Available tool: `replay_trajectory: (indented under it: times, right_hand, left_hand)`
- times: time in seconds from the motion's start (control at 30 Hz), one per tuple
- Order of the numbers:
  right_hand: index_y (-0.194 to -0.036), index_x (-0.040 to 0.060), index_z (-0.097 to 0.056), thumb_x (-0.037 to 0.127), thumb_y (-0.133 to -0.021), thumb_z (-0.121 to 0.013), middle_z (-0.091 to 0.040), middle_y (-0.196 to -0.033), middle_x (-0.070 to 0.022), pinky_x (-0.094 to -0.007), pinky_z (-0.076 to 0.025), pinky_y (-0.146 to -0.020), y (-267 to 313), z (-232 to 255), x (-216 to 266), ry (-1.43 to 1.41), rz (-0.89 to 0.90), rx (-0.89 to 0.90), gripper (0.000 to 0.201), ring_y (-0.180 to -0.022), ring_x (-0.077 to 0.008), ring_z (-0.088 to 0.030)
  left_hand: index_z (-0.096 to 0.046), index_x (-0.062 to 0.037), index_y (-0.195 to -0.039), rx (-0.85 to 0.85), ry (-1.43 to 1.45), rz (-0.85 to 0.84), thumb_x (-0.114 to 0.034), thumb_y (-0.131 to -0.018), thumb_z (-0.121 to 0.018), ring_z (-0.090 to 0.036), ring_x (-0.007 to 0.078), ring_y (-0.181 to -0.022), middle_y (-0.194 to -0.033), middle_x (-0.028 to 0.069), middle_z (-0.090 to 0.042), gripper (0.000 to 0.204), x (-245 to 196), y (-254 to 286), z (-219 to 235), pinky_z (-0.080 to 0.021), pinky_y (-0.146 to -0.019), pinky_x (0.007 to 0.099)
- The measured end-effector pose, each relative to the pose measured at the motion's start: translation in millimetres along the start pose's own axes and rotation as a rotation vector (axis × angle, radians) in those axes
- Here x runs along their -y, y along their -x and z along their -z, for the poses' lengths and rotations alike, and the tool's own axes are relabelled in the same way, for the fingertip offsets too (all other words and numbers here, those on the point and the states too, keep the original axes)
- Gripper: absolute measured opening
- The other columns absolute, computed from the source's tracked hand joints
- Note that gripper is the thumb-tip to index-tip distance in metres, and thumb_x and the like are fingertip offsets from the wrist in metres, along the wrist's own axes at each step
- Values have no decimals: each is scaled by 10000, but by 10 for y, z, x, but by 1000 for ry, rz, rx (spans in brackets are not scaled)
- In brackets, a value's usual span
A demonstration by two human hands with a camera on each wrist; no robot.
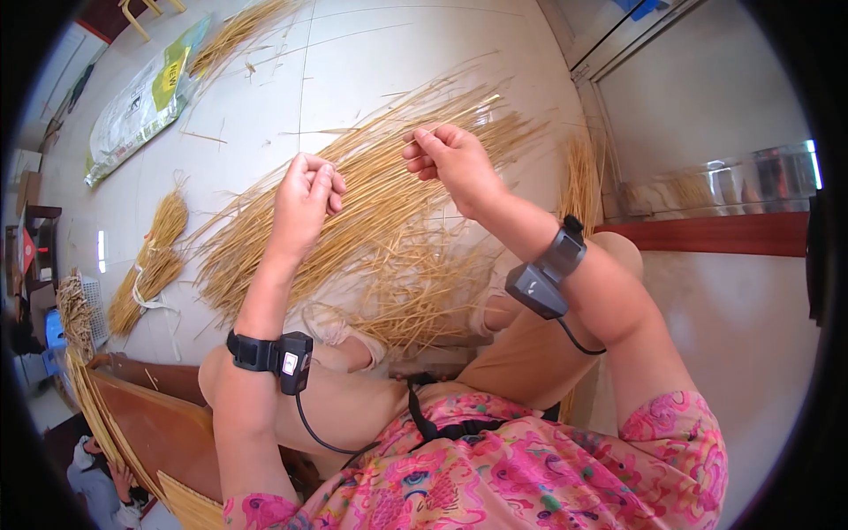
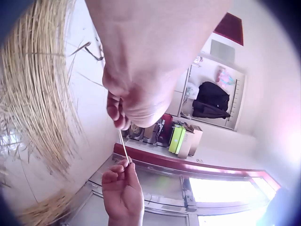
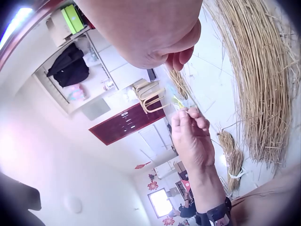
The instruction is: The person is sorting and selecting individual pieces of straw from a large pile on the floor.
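Between our raised hands, above the lap, runs one thin straw stalk (image 2: 124,147). Our left hand (image 1: 303,201) has fingers curled, pinching one end; our right hand (image 1: 452,157) pinches the other end between thumb and fingertips. Both are closed tight on the stalk, nothing else in them.

Stalk's long axis runs hand to hand, roughly left-right in the head view, rising slightly toward the right hand. In the left wrist view it shows as a short pale length spanning the gap between the two pinches.

Risk, as we judge it: the stalk looks dry and thin, so pulling the hands apart or bending it sharply could snap it; a loose pinch could drop it into the straw pile (image 1: 389,221) spread on the tiled floor (image 1: 353,53), where it would be lost among the others.

Further out: tied straw bundles (image 1: 150,265) to the left, a printed sack (image 1: 141,97) beyond them.
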State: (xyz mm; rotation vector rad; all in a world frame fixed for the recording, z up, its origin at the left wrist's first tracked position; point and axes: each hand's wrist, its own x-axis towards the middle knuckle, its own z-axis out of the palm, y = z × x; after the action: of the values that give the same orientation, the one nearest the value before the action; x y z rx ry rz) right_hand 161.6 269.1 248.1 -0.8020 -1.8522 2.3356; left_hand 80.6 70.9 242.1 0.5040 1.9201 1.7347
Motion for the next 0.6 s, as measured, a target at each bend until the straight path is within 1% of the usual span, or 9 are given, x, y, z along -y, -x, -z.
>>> replay_trajectory:
  times: [0.07,0.1,0.17,0.23,0.27,0.37,0.47,0.57,0.6]
  right_hand:
    - [-976,16,-581,195,-953,-467,-617,-821,-39,-228,-468,-625,7,28,29,28,16,9,213,-694,-101,-575]
    - [-938,3,-575,170,-942,-476,-618,-790,-44,-232,-462,-594,33,18,67,21,39,-18,194,-659,-99,-569]
    - [-928,0,-572,169,-944,-474,-615,-781,-43,-230,-461,-594,51,45,105,56,90,-62,196,-658,-99,-567]
    - [-903,0,-562,169,-946,-470,-609,-772,-43,-227,-461,-595,24,132,130,60,166,-86,198,-653,-98,-563]
    - [-902,2,-559,171,-948,-468,-610,-773,-44,-227,-461,-594,12,175,162,54,158,-104,198,-653,-99,-564]
    - [-906,11,-548,182,-956,-451,-609,-777,-47,-227,-460,-588,-19,319,271,43,160,-142,203,-656,-101,-568]
    - [-905,10,-544,189,-961,-441,-609,-778,-49,-226,-459,-591,16,406,415,8,168,-168,214,-661,-103,-571]
    - [-909,23,-542,207,-970,-416,-603,-775,-50,-227,-461,-600,44,504,556,-20,198,-183,231,-661,-106,-571]
    - [-912,26,-542,214,-972,-411,-602,-774,-50,-226,-461,-601,54,544,606,-31,210,-194,236,-661,-107,-570]
  left_hand:
    - [-460,-12,-874,31,-264,23,-68,-923,-458,-497,73,-547,-691,43,-550,74,70,-17,75,-422,-501,220]
    - [-459,-14,-880,15,-309,19,-70,-921,-461,-494,72,-539,-680,41,-547,70,96,-11,98,-418,-492,222]
    - [-459,-16,-891,-18,-396,10,-76,-919,-468,-487,71,-521,-658,37,-541,66,150,-1,140,-409,-473,226]
    - [-467,-18,-892,-32,-374,109,-83,-911,-479,-513,115,-534,-659,59,-554,69,225,10,219,-424,-496,263]
    - [-471,-18,-892,-40,-361,157,-87,-908,-484,-525,137,-540,-660,70,-560,72,255,17,268,-431,-507,281]
    - [-494,-14,-856,-83,-755,80,-85,-877,-509,-571,263,-607,-690,138,-589,75,312,37,427,-454,-576,361]
    - [-524,-16,-828,-63,-1023,0,-90,-840,-542,-576,359,-714,-743,184,-600,77,332,56,611,-453,-654,433]
    - [-553,-30,-827,-34,-1212,64,-91,-823,-560,-587,369,-749,-762,182,-608,62,342,59,695,-457,-672,450]
    - [-564,-37,-843,-33,-1221,96,-96,-823,-565,-589,365,-772,-778,179,-612,63,333,63,709,-460,-683,449]
